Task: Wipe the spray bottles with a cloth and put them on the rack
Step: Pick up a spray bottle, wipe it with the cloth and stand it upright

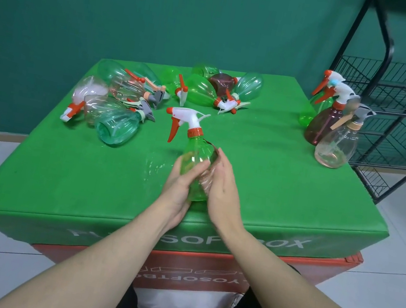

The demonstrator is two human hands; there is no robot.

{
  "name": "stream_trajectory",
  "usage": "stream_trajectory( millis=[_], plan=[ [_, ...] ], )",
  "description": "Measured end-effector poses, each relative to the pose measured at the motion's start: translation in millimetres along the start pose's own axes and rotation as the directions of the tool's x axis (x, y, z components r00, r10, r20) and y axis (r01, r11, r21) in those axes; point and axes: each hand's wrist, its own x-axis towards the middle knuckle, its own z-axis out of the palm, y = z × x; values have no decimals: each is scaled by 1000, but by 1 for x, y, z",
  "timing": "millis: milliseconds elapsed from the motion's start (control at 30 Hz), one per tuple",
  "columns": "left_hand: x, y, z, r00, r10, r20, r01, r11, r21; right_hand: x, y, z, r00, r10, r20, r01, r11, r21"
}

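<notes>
Left hand (179, 190) grips the ribbed translucent green bottle (196, 152); right hand (223, 184) presses straight fingers against it.

Toppled clear plastic spray bottles (117, 128) far-left and far-centre on green padded desk (262, 163); three upright bottles (334, 146) right edge; black wire rack (405, 92) beyond, right.

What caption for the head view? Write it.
Left hand grips a green spray bottle, right hand presses it, over green box.

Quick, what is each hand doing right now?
Left hand: grips the green spray bottle.
Right hand: open, fingers straight, pressed against the bottle's side.
</notes>
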Motion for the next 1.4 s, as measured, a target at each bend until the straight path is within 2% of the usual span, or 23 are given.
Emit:
stream_trajectory(
  millis=[100, 133, 200, 300, 400, 633, 733, 867, 967, 1033, 1133, 1200, 1400],
  plan=[
    [0, 0, 7, 996, 88, -1, -88, 989, 119, 13, 2, -2, 962, 265, -62, -245, 943, 227],
    [-1, 1, 9, 994, 106, -1, -105, 983, 151, 15, 1, -3, 937, 345, -44, -310, 886, 345],
    [-3, 4, 13, 990, 143, -9, -138, 968, 207, 12, -9, -6, 886, 460, 59, -403, 701, 589],
    [-4, 7, 17, 981, 194, -12, -181, 936, 301, 8, -17, -13, 850, 462, 252, -485, 500, 718],
    [-6, 9, 19, 974, 227, -6, -208, 901, 381, 7, -22, -16, 824, 462, 329, -532, 430, 729],
    [-5, 12, 21, 942, 335, 31, -300, 793, 530, 7, -28, -21, 783, 549, 293, -578, 470, 667],
    [-3, 17, 21, 939, 331, 90, -319, 746, 585, 8, -26, -28, 792, 569, 222, -568, 553, 610],
    [0, 22, 27, 937, 317, 147, -327, 647, 689, 10, -20, -47, 803, 575, 157, -577, 684, 447],
    [4, 21, 37, 918, 366, 154, -352, 569, 743, 15, -14, -65, 823, 540, 176, -561, 726, 397],
    [6, 18, 48, 911, 381, 156, -355, 536, 766, 16, -11, -81, 833, 516, 198, -545, 709, 447],
    [14, 8, 67, 917, 375, 139, -339, 548, 765, 19, -7, -110, 833, 512, 208, -538, 666, 517],
    [19, 1, 82, 925, 360, 122, -319, 563, 762, 21, -2, -133, 836, 524, 166, -518, 651, 555],
    [29, -21, 143, 953, 264, 150, -279, 571, 772, 18, 15, -214, 837, 547, 13, -479, 722, 499]
  ],
)
